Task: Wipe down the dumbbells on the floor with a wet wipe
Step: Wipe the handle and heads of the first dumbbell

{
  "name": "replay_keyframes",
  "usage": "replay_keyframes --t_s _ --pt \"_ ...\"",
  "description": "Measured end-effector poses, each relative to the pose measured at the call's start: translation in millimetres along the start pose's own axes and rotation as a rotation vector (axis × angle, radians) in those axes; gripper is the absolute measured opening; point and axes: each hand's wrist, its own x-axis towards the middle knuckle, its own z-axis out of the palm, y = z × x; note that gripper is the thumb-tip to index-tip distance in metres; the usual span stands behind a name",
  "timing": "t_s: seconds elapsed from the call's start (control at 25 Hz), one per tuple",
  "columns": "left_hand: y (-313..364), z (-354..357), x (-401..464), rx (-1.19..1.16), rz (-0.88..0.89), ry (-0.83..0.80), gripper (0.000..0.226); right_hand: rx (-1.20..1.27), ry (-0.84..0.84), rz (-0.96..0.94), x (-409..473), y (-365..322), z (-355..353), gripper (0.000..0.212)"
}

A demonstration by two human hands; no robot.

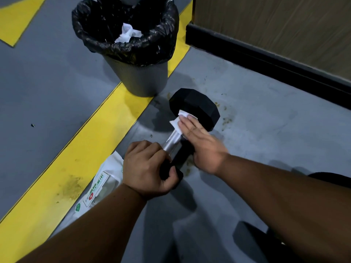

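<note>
Dumbbell [190,118] lay on floor [266,130], 6 o'clock of bin [133,54]. Left hand [148,171] clamped near head, likely steadying against roll. Right hand [199,141] flat, pressing wet wipe [179,120] onto far head at 12 o'clock.

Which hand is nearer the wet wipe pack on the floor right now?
Left. The left hand grips the dumbbell's near head right beside the wet wipe pack; the right hand lies farther off, across the dumbbell.
</note>
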Motion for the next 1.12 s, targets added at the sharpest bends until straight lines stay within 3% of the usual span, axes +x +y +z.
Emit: replay_keyframes --t_s 0.2,0.24,0.32,0.36,0.56,0.72,0.76,0.92,0.96,1.12 --pt "-0.3 -0.6 0.0 0.029 0.035 0.007 0.025 -0.077 -0.190 -0.361 -14.2 -18.7 6.3 0.117" --pt "-0.7 -0.4 0.5 0.027 0.029 0.005 0.024 -0.086 -0.206 -0.293 -7.6 -12.9 -1.2 0.115" --pt "-1.6 -0.6 0.2 0.018 0.016 0.003 0.021 -0.027 -0.089 -0.024 3.1 -7.9 -13.3 0.112" --pt "-1.8 -0.4 -0.3 0.018 0.016 0.003 0.021 -0.025 -0.026 0.024 2.8 -9.7 -10.3 0.114" --pt "-3.2 -0.4 0.2 0.034 0.044 0.006 0.028 -0.015 -0.174 -0.360 -10.3 -18.0 6.2 0.117" --pt "-3.7 0.0 0.3 0.009 0.040 0.016 0.020 -0.003 -0.045 -0.010 8.1 -6.0 -9.8 0.113" --pt "-3.6 -0.1 -0.1 0.009 0.048 0.019 0.021 -0.033 -0.033 -0.002 4.3 -12.1 -4.4 0.113" --pt "-6.1 1.1 0.2 0.019 0.066 0.028 0.028 -0.028 -0.178 -0.334 -14.6 -24.8 13.3 0.117" --pt "-6.4 1.2 0.6 0.010 0.062 0.029 0.026 -0.058 -0.170 -0.326 -9.4 -18.2 6.8 0.116" --pt "-6.8 -0.1 1.0 -0.008 0.059 0.030 0.021 0.004 -0.004 0.037 5.4 -7.4 -8.1 0.114"
